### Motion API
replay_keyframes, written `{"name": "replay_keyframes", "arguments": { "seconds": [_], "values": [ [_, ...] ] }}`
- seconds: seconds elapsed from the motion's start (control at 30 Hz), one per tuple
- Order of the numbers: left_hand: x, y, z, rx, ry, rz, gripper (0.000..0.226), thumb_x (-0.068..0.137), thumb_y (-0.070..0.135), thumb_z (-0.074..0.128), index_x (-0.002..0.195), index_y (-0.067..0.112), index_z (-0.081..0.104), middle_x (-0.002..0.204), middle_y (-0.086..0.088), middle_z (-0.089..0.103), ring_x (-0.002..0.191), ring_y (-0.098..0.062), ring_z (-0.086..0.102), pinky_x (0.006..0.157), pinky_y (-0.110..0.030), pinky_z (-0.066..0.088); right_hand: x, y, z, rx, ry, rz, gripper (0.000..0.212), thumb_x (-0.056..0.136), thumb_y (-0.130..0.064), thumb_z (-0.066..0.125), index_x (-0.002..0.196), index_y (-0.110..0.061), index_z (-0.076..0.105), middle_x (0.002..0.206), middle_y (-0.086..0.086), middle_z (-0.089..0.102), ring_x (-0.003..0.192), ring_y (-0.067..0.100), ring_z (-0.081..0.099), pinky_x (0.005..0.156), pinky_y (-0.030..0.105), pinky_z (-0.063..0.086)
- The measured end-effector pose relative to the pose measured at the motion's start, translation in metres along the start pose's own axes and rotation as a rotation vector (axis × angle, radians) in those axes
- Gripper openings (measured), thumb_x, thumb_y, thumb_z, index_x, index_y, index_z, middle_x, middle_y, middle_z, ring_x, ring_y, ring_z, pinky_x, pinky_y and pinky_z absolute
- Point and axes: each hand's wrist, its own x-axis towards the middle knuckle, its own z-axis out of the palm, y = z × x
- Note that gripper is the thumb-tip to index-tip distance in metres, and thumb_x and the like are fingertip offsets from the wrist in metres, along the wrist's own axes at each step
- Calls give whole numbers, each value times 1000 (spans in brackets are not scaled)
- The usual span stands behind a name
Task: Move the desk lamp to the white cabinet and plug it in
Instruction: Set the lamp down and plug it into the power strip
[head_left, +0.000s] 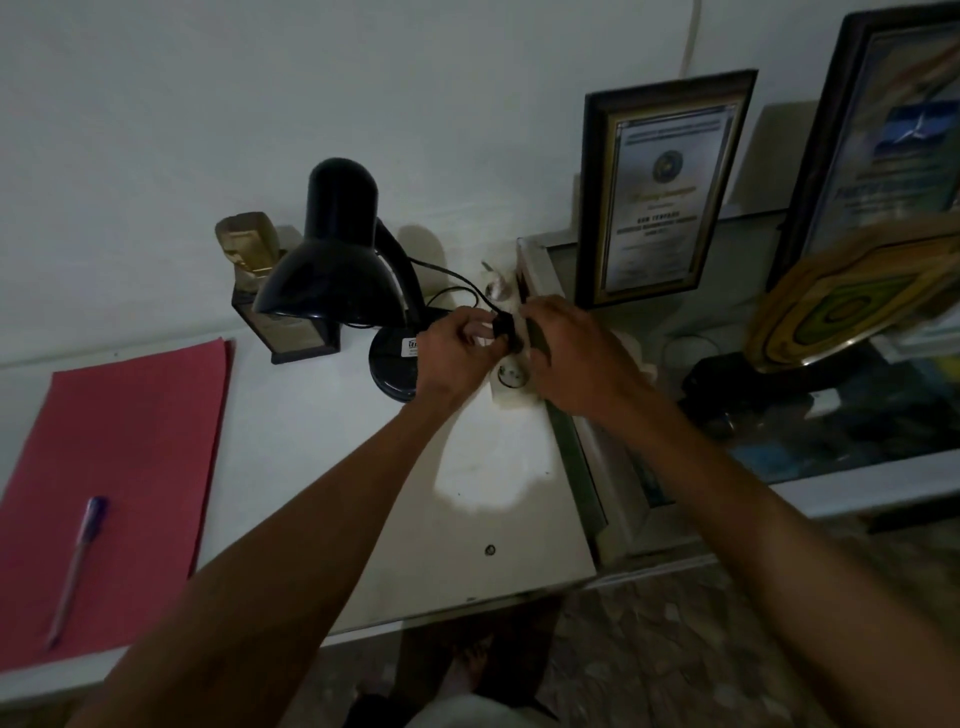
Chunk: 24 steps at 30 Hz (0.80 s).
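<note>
A black desk lamp (332, 260) stands on the white cabinet top (322, 431) near the wall, its shade tilted down to the left. Its black cord loops from the neck to a black plug (503, 328). My left hand (453, 358) pinches that plug just above a white socket strip (511, 382) lying at the cabinet's right edge. My right hand (569, 353) rests on the strip's far end and holds it. I cannot tell whether the plug's pins are inside the socket.
A red folder (119, 467) with a pen (78, 566) lies at the left. A small trophy (270, 291) stands behind the lamp. Framed certificates (665, 192) and a wooden plaque (852, 296) crowd the lower glass-topped unit at the right.
</note>
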Motion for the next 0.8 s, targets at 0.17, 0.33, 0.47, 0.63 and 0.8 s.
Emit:
{"name": "replay_keyframes", "arguments": {
  "seconds": [0.17, 0.33, 0.47, 0.63, 0.8],
  "values": [
    [2, 1, -2, 48, -25, 39, 20, 77, 21, 83, 93, 11, 76, 83, 3, 72, 64, 2, 59, 63, -2, 43, -14, 7, 5, 45, 81, 39, 39, 91, -11, 59, 130, -6, 59, 143, 6, 49, 127, 23, 49, 100, 23, 33],
    [-2, 2, 4, 1, 8, 17, 20, 77, 22, 83, 92, 8, 78, 84, -6, 77, 63, -10, 65, 68, -22, 55, -13, 7, 8, 63, 108, 59, 39, 90, -8, 57, 129, -4, 60, 141, 8, 53, 126, 24, 52, 103, 22, 33],
    [-2, 0, 6, -79, 49, -67, 22, 75, 19, 84, 91, 5, 78, 85, -5, 77, 71, -4, 68, 71, -15, 56, -13, 3, 6, 38, 108, 59, 44, 87, -6, 58, 131, -1, 58, 140, 10, 53, 123, 26, 54, 102, 28, 42],
    [0, 3, 6, -60, -1, -72, 20, 70, 20, 86, 84, 9, 78, 77, -3, 77, 67, -4, 67, 75, -24, 59, -13, 4, 6, 27, 100, 70, 43, 90, -4, 54, 132, -3, 57, 144, 7, 50, 127, 24, 51, 100, 24, 38],
    [0, 5, 1, -52, 28, -72, 18, 73, 22, 81, 90, 15, 80, 76, 3, 77, 71, -4, 71, 74, -24, 61, -14, 2, 7, 4, 101, 79, 47, 89, -6, 56, 135, -4, 54, 144, 6, 48, 124, 25, 53, 98, 33, 48]
  ]
}}
